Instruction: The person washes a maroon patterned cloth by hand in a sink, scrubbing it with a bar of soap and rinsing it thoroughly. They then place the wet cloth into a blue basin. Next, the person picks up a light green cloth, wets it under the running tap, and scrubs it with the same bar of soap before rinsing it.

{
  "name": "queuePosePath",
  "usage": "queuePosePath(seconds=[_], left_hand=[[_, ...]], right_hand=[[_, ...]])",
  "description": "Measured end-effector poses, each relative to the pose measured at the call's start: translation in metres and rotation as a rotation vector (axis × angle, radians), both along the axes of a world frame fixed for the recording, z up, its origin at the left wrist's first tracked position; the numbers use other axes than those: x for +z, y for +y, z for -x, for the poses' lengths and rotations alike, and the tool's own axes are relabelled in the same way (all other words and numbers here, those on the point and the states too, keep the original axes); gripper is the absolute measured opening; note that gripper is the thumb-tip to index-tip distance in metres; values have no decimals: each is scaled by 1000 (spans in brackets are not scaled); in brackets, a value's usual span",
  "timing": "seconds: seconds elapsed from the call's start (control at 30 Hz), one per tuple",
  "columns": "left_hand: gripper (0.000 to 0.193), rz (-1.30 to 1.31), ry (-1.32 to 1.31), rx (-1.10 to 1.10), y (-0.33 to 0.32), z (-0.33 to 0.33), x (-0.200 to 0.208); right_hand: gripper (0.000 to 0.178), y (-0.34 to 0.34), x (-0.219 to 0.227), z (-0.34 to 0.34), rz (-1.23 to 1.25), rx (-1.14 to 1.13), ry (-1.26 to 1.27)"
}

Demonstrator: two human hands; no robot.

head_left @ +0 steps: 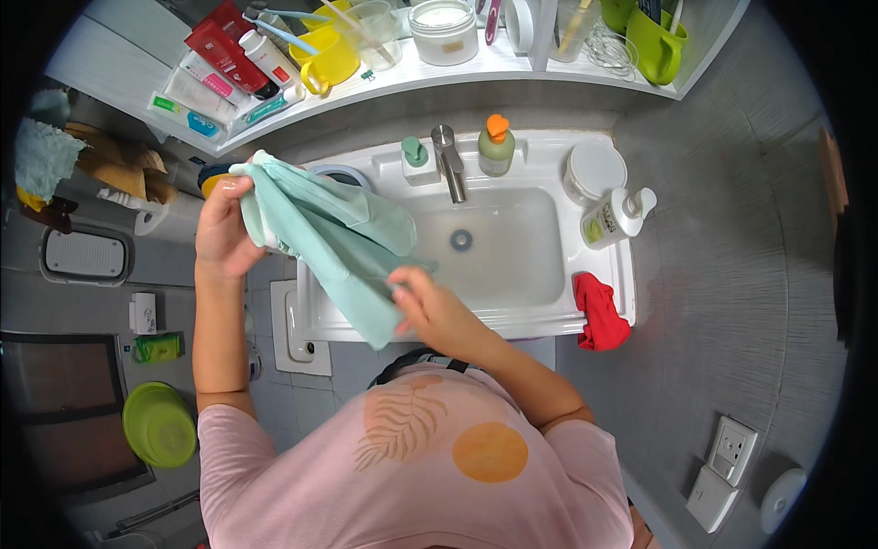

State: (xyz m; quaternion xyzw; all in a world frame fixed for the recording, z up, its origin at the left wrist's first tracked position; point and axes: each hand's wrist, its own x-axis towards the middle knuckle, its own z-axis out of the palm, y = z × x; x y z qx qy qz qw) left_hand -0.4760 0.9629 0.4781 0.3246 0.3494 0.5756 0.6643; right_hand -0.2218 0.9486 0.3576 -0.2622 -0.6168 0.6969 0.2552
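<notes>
A mint-green garment (334, 220) of thin cloth, with a paler gathered edge at its upper left end, stretches over the left side of the white sink. I cannot tell what kind of garment it is. My left hand (227, 229) grips that gathered edge, thumb up and the palm partly showing. Two long folds run down from it toward the right. Near the lower right end of the cloth is my right hand (425, 306), its fingers bent against the fabric and slightly blurred. Behind the garment, part of the sink's left side is hidden.
The sink basin (508, 247) holds cloudy water beneath a metal faucet (448, 160). Pump bottles (419, 163) flank the faucet. A white lidded tub (596, 172), a white pump bottle (615, 220) and a red cloth (600, 313) line the right rim. Above runs a crowded shelf (457, 91).
</notes>
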Motion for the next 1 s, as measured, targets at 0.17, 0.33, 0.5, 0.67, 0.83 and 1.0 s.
queuePosePath(seconds=[0.17,0.33,0.5,0.67,0.83,1.0], left_hand=[[29,-44,19,-87,-2,-12,8],[30,-25,-28,-112,-8,-2,1],[36,-47,-42,-124,-11,-1,2],[37,-30,-19,-98,-14,7,-2],[34,109,69,152,-22,17,-8],[31,119,88,175,-22,28,-16]], right_hand=[[32,10,-28,16,-334,-439,-153],[37,21,-26,24,-481,-529,-116],[29,32,-29,19,-289,-410,5],[14,43,-25,9,-34,-498,110],[14,57,-6,-25,-355,-454,9],[17,65,18,-36,-636,-296,-69]])
